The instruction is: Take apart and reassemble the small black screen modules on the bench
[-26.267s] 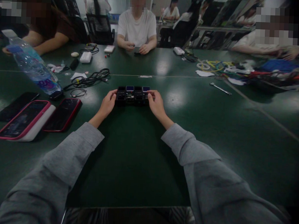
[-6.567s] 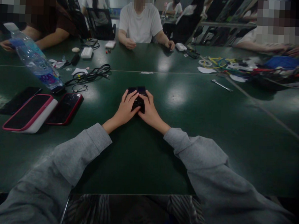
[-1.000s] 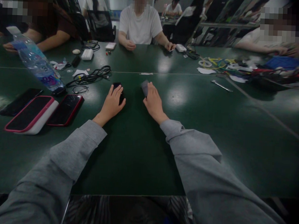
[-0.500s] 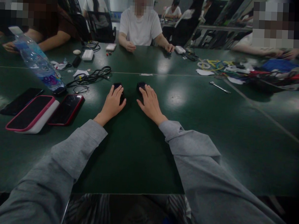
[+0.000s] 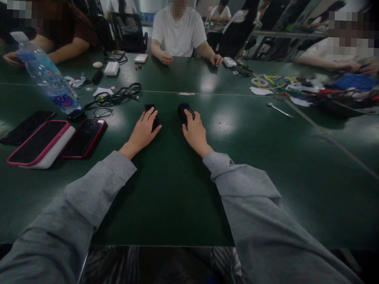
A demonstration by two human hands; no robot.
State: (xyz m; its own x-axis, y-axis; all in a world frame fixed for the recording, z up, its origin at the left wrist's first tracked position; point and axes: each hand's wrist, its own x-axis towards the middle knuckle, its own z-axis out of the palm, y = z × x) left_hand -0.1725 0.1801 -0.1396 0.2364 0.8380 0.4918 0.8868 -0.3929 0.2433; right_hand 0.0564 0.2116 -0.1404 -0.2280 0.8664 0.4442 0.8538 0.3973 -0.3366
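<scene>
On the green table, my left hand (image 5: 143, 129) rests over a small black object (image 5: 151, 107), its fingers spread across the top and the thumb apart. The hand hides most of that object. My right hand (image 5: 195, 133) has its fingers curled around the near end of a second black, box-like object (image 5: 183, 110), whose far end shows. A gap of bare table lies between the two objects.
To the left are a tilted plastic bottle (image 5: 50, 78), black cables (image 5: 119, 96) and phones (image 5: 85, 138). A wrench (image 5: 280, 110) and a pile of coloured wires (image 5: 283, 84) lie right. Across the table sits a person (image 5: 180, 32).
My right hand's fingers have curled in around the black object, and more of the object shows. My left hand is nearly unmoved.
</scene>
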